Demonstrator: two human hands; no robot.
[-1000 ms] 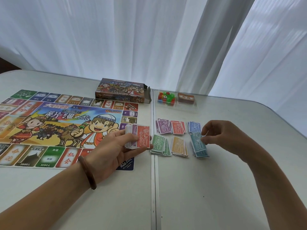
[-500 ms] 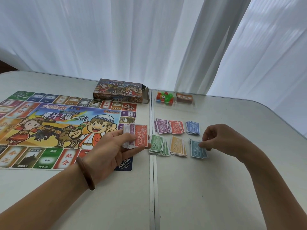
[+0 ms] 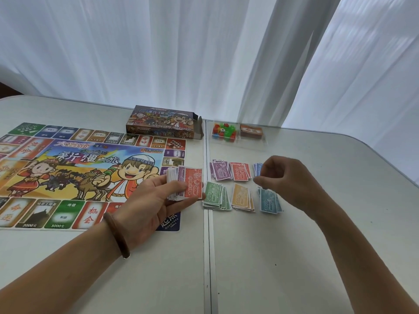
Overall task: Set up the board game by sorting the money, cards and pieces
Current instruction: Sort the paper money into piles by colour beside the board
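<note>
Mid-sort at a white tabletop [image 3: 294,257]. Clasped in the left grip [image 3: 156,200], thumb across the face: a thick stack of unsorted play money [image 3: 174,177], topped by a red 10000 note [image 3: 193,182], held over the right edge of the game board [image 3: 79,173]. Right of the seam, laid out in two rows of three: purple 5000 pile [image 3: 220,171], red 10000 pile [image 3: 240,172] and blue pile [image 3: 257,168] in the far row; green 500 pile [image 3: 215,197], orange 100 pile [image 3: 242,198] and teal 1000 pile [image 3: 269,201] in the near row. Poised above the gap between blue pile and teal 1000 pile: the right grip [image 3: 285,177], fingers curled inward, nothing seen between them.

Likely next: lifting the top note off the stack and dropping it on its colour. Turns on one line, from the left grip to the right and a little farther away, across the seam, to the red 10000 pile in the middle of the far row, between the two hands. Nearer to that pile, by appearance, the right grip; nearer to the note, the left. Long axis of the held note roughly away from the person, much like the notes in the piles, so little turning called for. Worth watching: fanned edges on the green and orange piles, easily nudged by a passing wrist.

Set at the far edge: the open game box [image 3: 163,122], and a clear tray [image 3: 235,145] with coloured pieces [image 3: 223,131] and a brown card deck [image 3: 251,132].
</note>
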